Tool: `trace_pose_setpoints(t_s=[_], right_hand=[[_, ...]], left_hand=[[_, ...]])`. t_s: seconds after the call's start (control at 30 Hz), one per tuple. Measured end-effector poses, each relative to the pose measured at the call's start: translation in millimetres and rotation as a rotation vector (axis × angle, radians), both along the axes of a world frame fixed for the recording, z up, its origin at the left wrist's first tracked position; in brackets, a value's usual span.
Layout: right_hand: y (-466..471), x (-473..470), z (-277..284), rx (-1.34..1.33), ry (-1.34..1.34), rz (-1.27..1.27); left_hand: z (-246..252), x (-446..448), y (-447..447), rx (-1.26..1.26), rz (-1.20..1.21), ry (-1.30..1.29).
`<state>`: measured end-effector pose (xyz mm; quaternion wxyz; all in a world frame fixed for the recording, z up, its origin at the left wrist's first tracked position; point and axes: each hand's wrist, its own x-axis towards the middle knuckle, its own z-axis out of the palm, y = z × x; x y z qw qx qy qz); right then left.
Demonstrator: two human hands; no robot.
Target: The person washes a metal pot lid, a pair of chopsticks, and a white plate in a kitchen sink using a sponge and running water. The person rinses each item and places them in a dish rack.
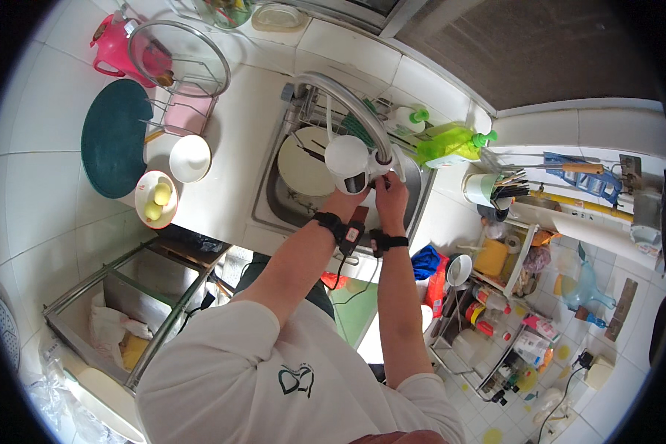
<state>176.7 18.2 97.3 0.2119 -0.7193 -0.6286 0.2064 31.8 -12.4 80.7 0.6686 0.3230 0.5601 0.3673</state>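
Both of my hands reach over the metal sink [277,208], under a curved metal faucet [361,105] with a white unit fitted at its spout. My left hand [352,201] lies mostly behind the white cylindrical part [347,161], so its fingers are hidden. Just below the spout, my right hand [390,188] has its fingers bent close to a small dark thing; whether it grips it cannot be told. A round cream-coloured lid or plate [305,166] rests in the sink's left part, with a dark-handled utensil over it. Black straps circle both wrists.
Left on the counter are a white bowl [190,159], a bowl [144,205] holding yellow-green fruits, a dark green board [114,139] and a rack with a glass lid [180,58]. Right of the sink stand a green soap bottle [449,145], a utensil holder [477,188] and crowded shelves.
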Motion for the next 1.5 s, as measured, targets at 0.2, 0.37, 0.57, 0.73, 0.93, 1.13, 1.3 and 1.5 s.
trace_pose_setpoints(t_s=[0.2, 0.37, 0.57, 0.73, 0.93, 1.13, 1.3, 1.5], right_hand=[[-11, 16, 19, -0.091, -0.023, 0.110], [-26, 24, 18, -0.131, 0.054, 0.150], [-46, 18, 24, -0.195, -0.022, 0.034], [-61, 11, 31, -0.150, 0.001, -0.019], [-60, 21, 19, -0.257, 0.240, -0.098], [-57, 34, 18, -0.223, 0.051, 0.020], [-70, 21, 46, -0.268, -0.013, -0.066], [-89, 7, 73, -0.215, -0.206, 0.106]], left_hand=[[12, 21, 3, 0.084, -0.056, -0.002], [-23, 57, 9, 0.101, 0.223, -0.546], [-49, 72, 27, -0.481, 0.529, -1.482], [-47, 69, 32, -0.652, 0.527, -1.301], [-48, 84, 26, -0.564, 0.590, -1.099], [-54, 82, 17, -0.530, 0.439, -1.045], [-65, 77, 29, -0.476, 0.421, -1.056], [-70, 71, 48, -0.292, 0.515, -0.728]])
